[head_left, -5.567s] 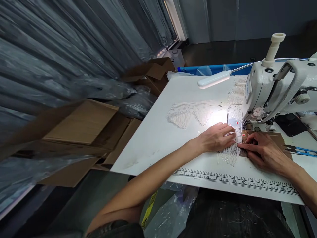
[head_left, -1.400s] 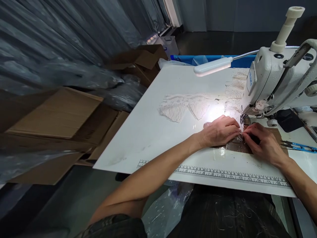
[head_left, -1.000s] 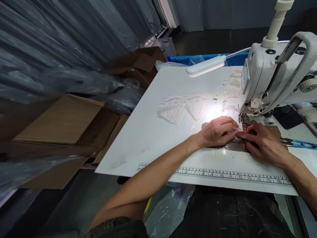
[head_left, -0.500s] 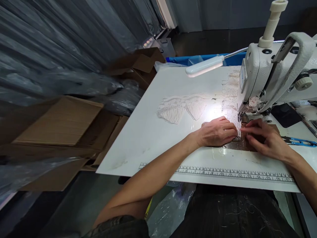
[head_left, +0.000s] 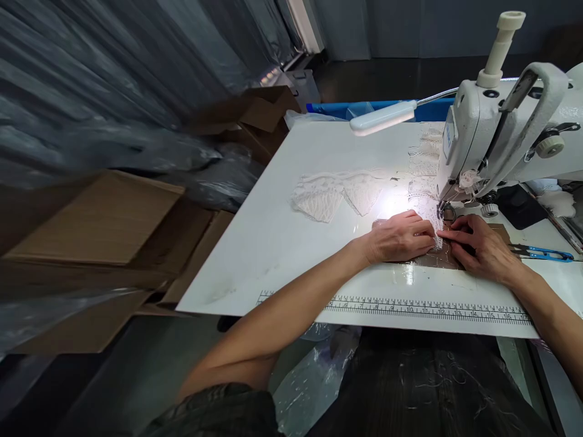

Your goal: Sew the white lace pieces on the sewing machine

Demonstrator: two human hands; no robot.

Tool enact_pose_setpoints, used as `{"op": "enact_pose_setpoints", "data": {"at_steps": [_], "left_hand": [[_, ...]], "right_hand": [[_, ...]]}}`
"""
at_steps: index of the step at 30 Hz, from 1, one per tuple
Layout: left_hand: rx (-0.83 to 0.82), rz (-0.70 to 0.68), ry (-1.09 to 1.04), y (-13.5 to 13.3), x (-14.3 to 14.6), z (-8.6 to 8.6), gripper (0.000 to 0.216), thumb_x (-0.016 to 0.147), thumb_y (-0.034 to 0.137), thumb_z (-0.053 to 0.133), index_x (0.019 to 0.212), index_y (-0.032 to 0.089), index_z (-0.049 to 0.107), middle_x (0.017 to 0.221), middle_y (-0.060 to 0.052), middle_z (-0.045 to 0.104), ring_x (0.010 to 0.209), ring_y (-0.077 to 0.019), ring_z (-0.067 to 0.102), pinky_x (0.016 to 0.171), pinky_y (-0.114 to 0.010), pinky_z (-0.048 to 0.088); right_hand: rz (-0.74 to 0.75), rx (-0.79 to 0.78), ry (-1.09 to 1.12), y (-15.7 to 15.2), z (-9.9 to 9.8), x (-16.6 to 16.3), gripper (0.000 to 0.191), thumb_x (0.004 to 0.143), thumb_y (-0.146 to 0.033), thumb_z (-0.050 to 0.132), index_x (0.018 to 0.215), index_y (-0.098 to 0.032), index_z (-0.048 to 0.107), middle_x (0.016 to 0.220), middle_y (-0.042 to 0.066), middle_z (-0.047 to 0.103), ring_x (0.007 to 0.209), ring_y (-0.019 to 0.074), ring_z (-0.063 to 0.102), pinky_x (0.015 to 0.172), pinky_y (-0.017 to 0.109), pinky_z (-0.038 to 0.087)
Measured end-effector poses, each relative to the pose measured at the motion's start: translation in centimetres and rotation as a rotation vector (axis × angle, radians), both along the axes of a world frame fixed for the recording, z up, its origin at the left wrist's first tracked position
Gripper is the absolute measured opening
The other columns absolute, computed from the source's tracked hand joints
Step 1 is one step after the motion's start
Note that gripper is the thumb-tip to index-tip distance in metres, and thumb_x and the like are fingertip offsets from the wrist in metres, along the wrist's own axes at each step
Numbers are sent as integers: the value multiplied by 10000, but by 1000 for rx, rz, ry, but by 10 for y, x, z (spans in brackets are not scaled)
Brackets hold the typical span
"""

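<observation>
The strip of white patterned lace (head_left: 424,206) lies beside the needle area of the white metal sewing machine (head_left: 471,133), and its near end is between the fingers of the 2 hands, above a shiny brown flat sheet (head_left: 435,261). The left hand (head_left: 403,237) has its fingers bent and close together, on the left side of the lace. The right hand (head_left: 480,247) stretches 1 index finger to the right edge. Whether either hand pinches the lace, I cannot tell.
</observation>
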State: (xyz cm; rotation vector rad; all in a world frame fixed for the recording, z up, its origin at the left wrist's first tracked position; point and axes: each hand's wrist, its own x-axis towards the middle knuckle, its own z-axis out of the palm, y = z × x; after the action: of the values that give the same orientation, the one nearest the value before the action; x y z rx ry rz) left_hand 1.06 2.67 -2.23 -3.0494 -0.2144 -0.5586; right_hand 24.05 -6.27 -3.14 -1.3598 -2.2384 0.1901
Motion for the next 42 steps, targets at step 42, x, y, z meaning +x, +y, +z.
{"op": "enact_pose_setpoints", "data": {"at_steps": [42], "left_hand": [[-7, 131, 110, -6, 1, 8, 434, 966, 365, 390, 1143, 68, 653, 1144, -139, 660, 900, -228, 614, 938, -413, 458]], "right_hand": [[-64, 25, -230, 2, 7, -10, 405, 965, -267, 397, 1211, -211, 715, 1011, 141, 639, 763, 216, 601, 562, 312, 516]]}}
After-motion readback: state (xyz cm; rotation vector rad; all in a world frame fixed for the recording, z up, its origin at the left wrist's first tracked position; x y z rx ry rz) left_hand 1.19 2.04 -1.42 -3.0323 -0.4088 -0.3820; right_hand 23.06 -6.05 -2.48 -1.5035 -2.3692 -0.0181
